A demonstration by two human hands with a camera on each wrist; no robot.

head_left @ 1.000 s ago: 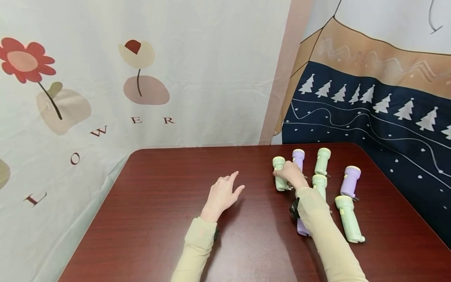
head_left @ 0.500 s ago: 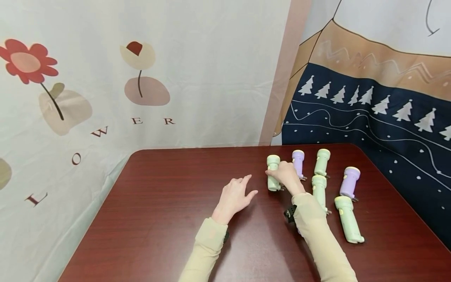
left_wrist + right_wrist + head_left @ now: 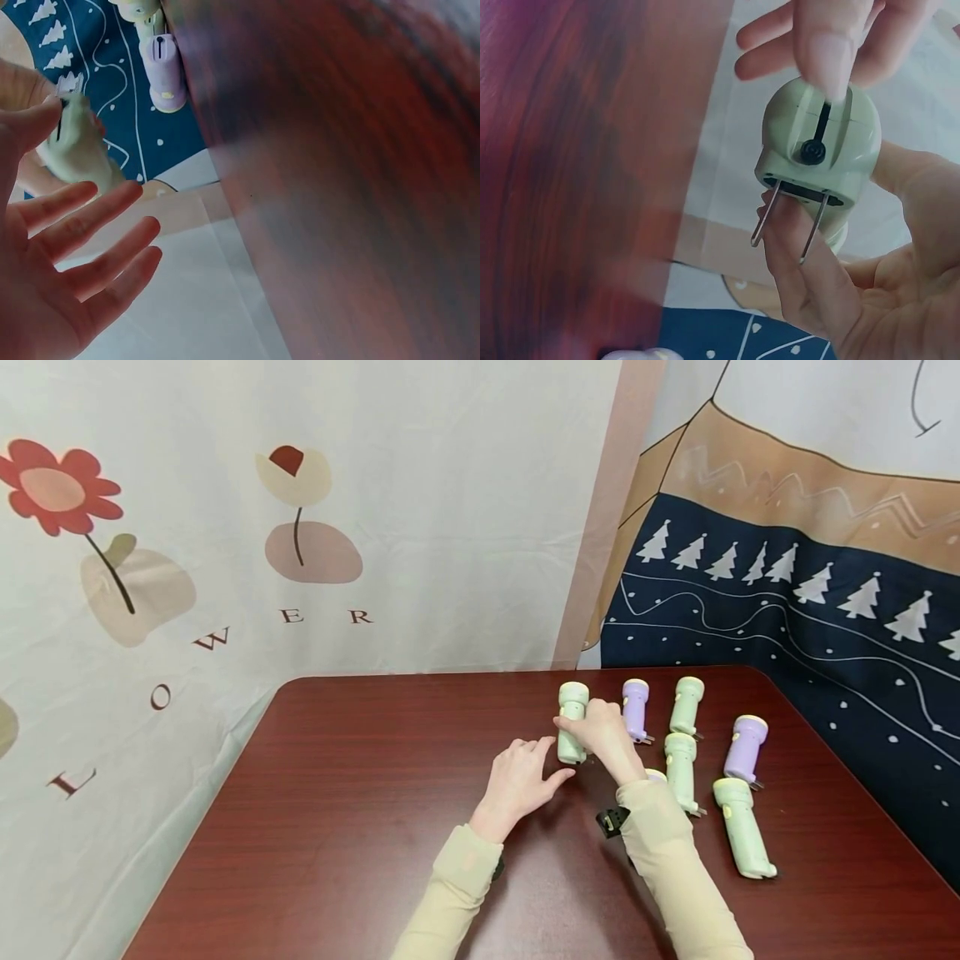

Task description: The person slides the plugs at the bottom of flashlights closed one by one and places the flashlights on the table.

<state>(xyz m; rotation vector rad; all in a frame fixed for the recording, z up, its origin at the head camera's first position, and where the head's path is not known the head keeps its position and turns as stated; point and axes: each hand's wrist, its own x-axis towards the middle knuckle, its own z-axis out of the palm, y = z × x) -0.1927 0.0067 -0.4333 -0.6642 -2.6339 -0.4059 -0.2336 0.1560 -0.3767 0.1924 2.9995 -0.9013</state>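
My right hand (image 3: 606, 735) grips a pale green flashlight (image 3: 573, 700) over the far middle of the table, its yellow-rimmed head pointing away. The right wrist view shows the flashlight's tail (image 3: 780, 124) with a black slider in a slot and two metal plug prongs (image 3: 808, 234) sticking out. My left hand (image 3: 517, 781) is just to the left and nearer, fingers spread. Its thumb (image 3: 829, 64) reaches right at the tail end. In the left wrist view the left hand (image 3: 67, 277) has its palm and loosely extended fingers beside the green flashlight (image 3: 75, 146).
Right of my hands lie more flashlights on the dark red table (image 3: 337, 827): purple (image 3: 634, 703), green (image 3: 686, 706), green (image 3: 681, 764), purple (image 3: 746, 747) and green (image 3: 742, 831). Another purple one (image 3: 656, 775) is mostly hidden by my right sleeve. Printed curtains (image 3: 465, 527) hang behind.
My right hand has carried the green flashlight left, away from the purple one. My left hand has moved right and slightly forward, closing the gap to the flashlight.
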